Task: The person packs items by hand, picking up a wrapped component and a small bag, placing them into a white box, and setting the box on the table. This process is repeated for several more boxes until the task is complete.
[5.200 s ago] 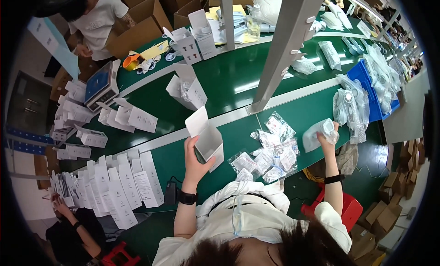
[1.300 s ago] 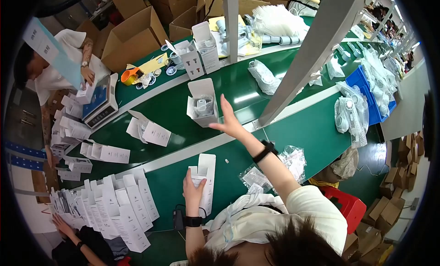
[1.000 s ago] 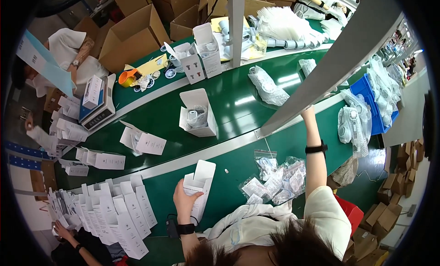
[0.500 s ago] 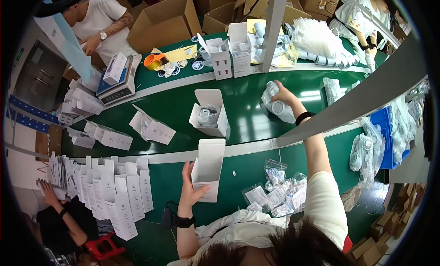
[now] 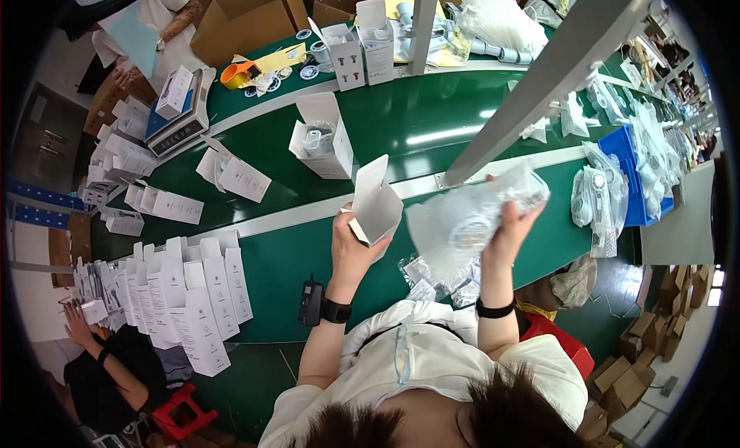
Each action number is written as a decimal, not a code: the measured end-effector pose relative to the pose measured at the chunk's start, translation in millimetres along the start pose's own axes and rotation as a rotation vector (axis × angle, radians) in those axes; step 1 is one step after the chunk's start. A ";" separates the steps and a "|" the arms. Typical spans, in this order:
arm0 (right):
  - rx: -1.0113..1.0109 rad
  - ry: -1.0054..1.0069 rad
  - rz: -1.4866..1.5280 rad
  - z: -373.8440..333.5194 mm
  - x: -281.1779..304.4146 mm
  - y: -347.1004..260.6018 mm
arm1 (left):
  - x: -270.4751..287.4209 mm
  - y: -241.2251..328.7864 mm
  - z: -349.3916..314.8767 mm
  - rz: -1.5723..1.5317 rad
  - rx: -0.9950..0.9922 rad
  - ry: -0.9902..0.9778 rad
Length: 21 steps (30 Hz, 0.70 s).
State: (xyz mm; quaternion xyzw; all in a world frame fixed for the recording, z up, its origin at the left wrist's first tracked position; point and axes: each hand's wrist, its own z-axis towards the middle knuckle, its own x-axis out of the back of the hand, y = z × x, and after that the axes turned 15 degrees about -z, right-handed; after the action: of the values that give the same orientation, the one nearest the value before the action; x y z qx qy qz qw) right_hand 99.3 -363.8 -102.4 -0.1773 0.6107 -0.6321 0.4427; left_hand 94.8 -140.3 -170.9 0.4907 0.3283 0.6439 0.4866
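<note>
My left hand (image 5: 353, 251) grips a white cardboard box (image 5: 379, 209), its lid flap standing up and its mouth open and tilted toward the right. To the right, my right hand (image 5: 510, 230) holds a clear bubble-wrap bag (image 5: 447, 220) with a pale round-ended part inside, slightly blurred by motion. The bag hangs beside the box, apart from it. Below the bag lie several small clear packets (image 5: 462, 290) on the green table, partly hidden by it. Farther off, an open white box (image 5: 330, 153) stands with a wrapped device (image 5: 316, 142) in it.
Rows of white boxes (image 5: 208, 317) stand at the left, near a co-worker's hand (image 5: 77, 321). A grey metal post (image 5: 532, 85) slants across the right side. Beyond it is a blue bin (image 5: 628, 170) with wrapped parts. A scale (image 5: 181, 120) stands at the far left.
My right hand has come back from the far green surface with the wrapped bag, toward the box. My left hand has lifted and tilted the box. The view has shifted.
</note>
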 end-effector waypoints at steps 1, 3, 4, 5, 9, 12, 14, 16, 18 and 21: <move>0.014 0.011 -0.018 -10.0 -22.5 4.3 | -2.0 -5.2 -4.1 -0.034 -0.012 0.052; -0.051 -0.016 -0.043 -22.5 -68.6 4.6 | -9.3 -11.3 -7.9 -0.106 -0.039 0.156; 0.040 -0.030 -0.240 -25.8 -81.5 13.7 | -11.9 -8.1 -11.0 -0.106 -0.041 0.146; 0.130 -0.044 -0.437 -31.7 -89.5 28.5 | -15.0 -4.3 -13.8 -0.087 -0.055 0.169; 0.310 -0.281 -0.416 -62.2 -93.3 75.8 | -20.9 -5.6 -19.4 -0.073 -0.036 0.225; 0.528 -0.546 -0.616 -72.2 -79.1 66.6 | -19.8 -12.2 -28.2 -0.102 0.080 0.272; 0.746 -0.694 -0.980 -69.2 -61.8 52.4 | -13.9 -12.6 -31.6 -0.132 -0.070 0.262; 0.677 -0.673 -0.867 -50.1 -23.7 66.5 | -5.8 -16.9 -32.4 -0.149 -0.149 0.259; 0.282 -0.524 -0.953 -35.0 6.6 87.0 | 1.2 -27.7 -42.7 -0.232 -0.151 0.233; 0.292 -0.477 -1.446 -16.8 47.2 107.6 | 16.9 -20.1 -45.6 -0.245 -0.123 0.204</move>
State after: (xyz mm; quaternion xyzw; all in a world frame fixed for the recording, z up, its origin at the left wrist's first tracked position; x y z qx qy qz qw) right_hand 97.7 -375.2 -220.5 -0.6031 0.1419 -0.7827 0.0585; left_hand 56.7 -115.5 -197.6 0.3484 0.3935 0.6451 0.5546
